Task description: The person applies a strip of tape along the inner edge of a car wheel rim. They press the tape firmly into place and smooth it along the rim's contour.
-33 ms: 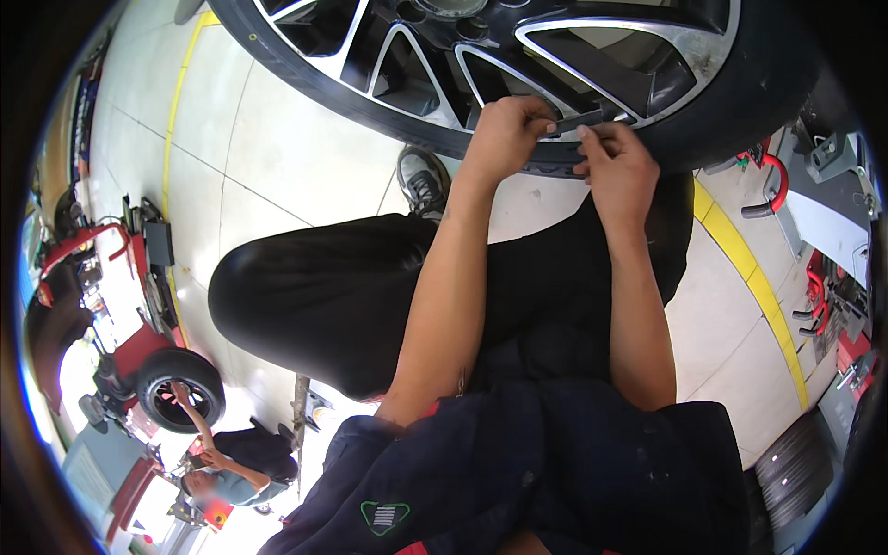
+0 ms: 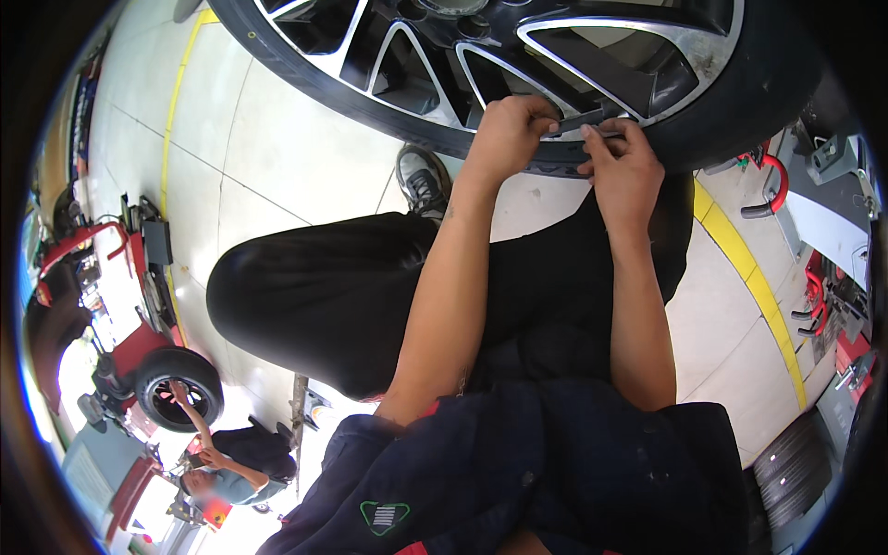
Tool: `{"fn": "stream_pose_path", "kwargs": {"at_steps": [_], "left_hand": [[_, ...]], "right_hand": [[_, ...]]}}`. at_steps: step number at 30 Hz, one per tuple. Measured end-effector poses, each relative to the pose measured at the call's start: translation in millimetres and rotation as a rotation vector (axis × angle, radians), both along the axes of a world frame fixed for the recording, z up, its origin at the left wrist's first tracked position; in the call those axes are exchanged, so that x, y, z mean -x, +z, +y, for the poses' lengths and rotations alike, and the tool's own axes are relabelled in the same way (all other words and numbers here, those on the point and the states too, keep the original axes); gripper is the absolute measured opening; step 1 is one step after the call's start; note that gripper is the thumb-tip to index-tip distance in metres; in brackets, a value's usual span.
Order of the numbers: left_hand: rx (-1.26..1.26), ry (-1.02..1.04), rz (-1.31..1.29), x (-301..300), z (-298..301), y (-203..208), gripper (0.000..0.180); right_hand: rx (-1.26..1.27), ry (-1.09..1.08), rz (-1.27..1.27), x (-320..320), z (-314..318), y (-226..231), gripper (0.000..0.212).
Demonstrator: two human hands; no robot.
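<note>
A large wheel with a black tyre point(image 2: 370, 109) and a black-and-silver spoked rim point(image 2: 696, 57) fills the top of the view. At the rim's near edge, my left hand point(image 2: 509, 136) is closed, thumb and fingertips pinched together. Just to its right my right hand point(image 2: 627, 174) is bent over the same edge, its thumb and fingers closed together. A short dark strip-like piece point(image 2: 580, 121) shows between the two sets of fingertips. Whatever lies inside either pinch is too small and covered to name.
Near the wheel are my black-trousered leg point(image 2: 314, 296) and a grey shoe point(image 2: 423, 181). Red-handled equipment point(image 2: 777, 190) and stacked tyres point(image 2: 794, 467) stand at right. At lower left, another person point(image 2: 236, 467) reaches to a second wheel point(image 2: 208, 398). Yellow lines point(image 2: 740, 259) mark the tiled floor.
My right hand has shifted very slightly to the right, and its fingers have moved a little at the rim. My left hand stays nearly in place.
</note>
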State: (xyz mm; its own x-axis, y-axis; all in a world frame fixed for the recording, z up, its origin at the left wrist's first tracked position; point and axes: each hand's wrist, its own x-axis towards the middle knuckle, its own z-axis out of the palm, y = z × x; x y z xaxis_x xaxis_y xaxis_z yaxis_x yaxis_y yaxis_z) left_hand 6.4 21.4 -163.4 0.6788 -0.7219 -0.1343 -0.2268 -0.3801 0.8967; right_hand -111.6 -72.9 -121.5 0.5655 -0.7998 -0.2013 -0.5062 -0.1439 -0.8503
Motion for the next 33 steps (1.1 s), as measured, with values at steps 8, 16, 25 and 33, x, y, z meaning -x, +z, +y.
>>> {"fn": "stream_pose_path", "kwargs": {"at_steps": [8,16,25,33], "left_hand": [[0.031,-0.008,-0.158,2,-4,-3,0.008],[-0.007,0.072,-0.079,2,-4,6,0.011],[-0.039,0.048,-0.008,3,-5,3,0.013],[-0.011,0.074,0.026,4,-5,5,0.014]], "right_hand": [[-0.012,0.002,-0.067,-7,-2,-9,0.018],[-0.055,-0.041,-0.111,-15,1,-5,0.014],[-0.042,-0.066,-0.110,-14,1,-6,0.015],[-0.078,-0.102,-0.173,-16,3,-9,0.015]]}}
